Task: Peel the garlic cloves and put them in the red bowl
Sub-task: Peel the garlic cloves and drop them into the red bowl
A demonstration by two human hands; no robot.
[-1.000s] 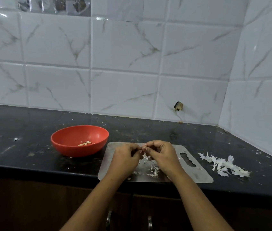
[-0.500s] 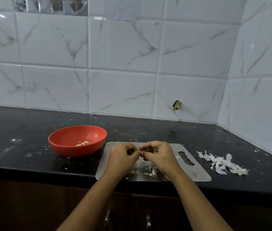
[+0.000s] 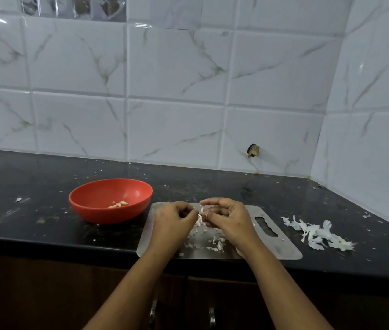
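Peeled cloves in red bowl

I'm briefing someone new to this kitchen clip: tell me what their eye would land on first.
The red bowl stands out most, left of centre on the black counter, with a few peeled cloves inside. Next come the left hand and right hand, together pinching a garlic clove above the steel board strewn with skin scraps. A pile of white skins lies on the counter to the board's right.
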